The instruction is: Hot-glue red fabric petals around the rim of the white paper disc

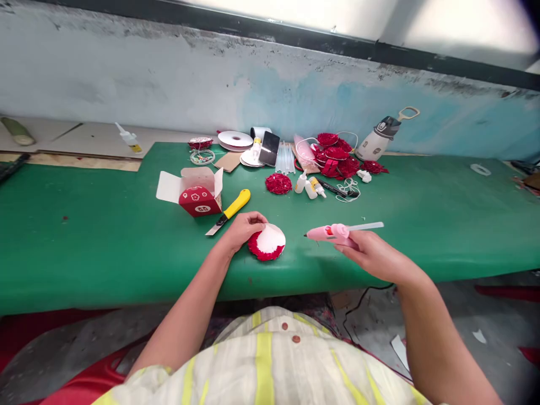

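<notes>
On my feed I see a scuffed wall [169,73], white at the left and blue toward the right, beneath a dark window frame [295,41] and a bright pane [295,14]. Below, I make out a green-covered surface [439,219], a grey floor [455,320] and a partly visible red chair [90,377].

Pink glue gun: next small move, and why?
Probably move the pink glue gun left, nozzle over the disc's bare white part. The right grip has the nozzle pointing that way but short of it; the left grip holds the edge, and red trim only partly covers the disc.
</notes>
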Action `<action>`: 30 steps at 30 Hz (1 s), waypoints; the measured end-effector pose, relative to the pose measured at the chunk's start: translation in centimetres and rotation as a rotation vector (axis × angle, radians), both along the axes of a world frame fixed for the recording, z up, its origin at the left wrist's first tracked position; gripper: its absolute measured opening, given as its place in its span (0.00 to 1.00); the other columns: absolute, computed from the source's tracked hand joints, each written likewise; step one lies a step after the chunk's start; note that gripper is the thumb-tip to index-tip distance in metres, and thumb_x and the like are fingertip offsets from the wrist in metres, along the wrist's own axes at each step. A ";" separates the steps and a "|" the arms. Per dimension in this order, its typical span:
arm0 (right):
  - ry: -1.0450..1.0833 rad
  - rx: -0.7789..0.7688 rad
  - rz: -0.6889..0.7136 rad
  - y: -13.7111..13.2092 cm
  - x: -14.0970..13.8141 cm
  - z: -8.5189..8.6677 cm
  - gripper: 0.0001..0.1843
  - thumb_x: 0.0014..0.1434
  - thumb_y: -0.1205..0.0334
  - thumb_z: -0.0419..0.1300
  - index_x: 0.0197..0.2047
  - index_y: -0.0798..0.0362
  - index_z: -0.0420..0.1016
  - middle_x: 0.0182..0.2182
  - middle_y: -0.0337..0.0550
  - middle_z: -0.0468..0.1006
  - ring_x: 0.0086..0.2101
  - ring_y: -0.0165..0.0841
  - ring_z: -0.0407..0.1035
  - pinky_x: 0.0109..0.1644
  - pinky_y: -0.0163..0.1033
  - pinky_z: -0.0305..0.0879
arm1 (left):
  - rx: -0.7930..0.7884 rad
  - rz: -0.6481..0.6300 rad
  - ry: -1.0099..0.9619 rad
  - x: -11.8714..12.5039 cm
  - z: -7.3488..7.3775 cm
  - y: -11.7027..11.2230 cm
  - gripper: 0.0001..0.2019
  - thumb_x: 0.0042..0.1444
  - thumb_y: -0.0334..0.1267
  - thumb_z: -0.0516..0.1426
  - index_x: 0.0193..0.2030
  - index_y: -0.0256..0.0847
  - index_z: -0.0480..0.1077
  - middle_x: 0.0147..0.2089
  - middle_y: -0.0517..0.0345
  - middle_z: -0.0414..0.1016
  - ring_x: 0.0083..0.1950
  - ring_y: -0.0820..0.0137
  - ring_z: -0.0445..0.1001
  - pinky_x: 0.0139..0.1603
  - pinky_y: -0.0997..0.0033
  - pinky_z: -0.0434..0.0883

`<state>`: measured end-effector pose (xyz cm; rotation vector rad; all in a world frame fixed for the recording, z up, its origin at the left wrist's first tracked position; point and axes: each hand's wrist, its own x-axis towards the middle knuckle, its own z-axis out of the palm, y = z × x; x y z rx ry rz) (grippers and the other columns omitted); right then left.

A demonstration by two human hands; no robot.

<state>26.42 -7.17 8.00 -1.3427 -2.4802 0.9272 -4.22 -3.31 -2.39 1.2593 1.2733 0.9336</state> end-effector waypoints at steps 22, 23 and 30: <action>0.496 -0.248 -0.539 -1.0 2.1 -9.1 0.23 0.55 0.45 0.61 0.43 0.58 0.76 0.27 0.45 0.75 0.26 0.33 0.67 0.25 0.35 0.62 | 0.325 -0.063 0.783 2.4 -0.8 0.1 0.09 0.53 0.31 0.53 0.35 0.39 0.75 0.35 0.52 0.73 0.38 0.62 0.70 0.43 0.62 0.68; 0.494 -0.251 -0.540 -1.1 2.1 -9.2 0.24 0.55 0.45 0.61 0.43 0.58 0.76 0.26 0.45 0.75 0.25 0.32 0.67 0.25 0.35 0.62 | 0.333 -0.069 0.795 2.4 -0.8 0.1 0.09 0.53 0.31 0.53 0.35 0.39 0.75 0.34 0.52 0.72 0.38 0.62 0.70 0.43 0.62 0.68; 0.489 -0.259 -0.548 -1.3 1.8 -9.2 0.25 0.55 0.44 0.61 0.43 0.59 0.76 0.27 0.46 0.76 0.26 0.32 0.67 0.25 0.35 0.63 | 0.373 -0.053 0.878 2.6 -0.9 -0.2 0.10 0.53 0.30 0.51 0.35 0.37 0.75 0.37 0.48 0.71 0.42 0.58 0.68 0.43 0.59 0.67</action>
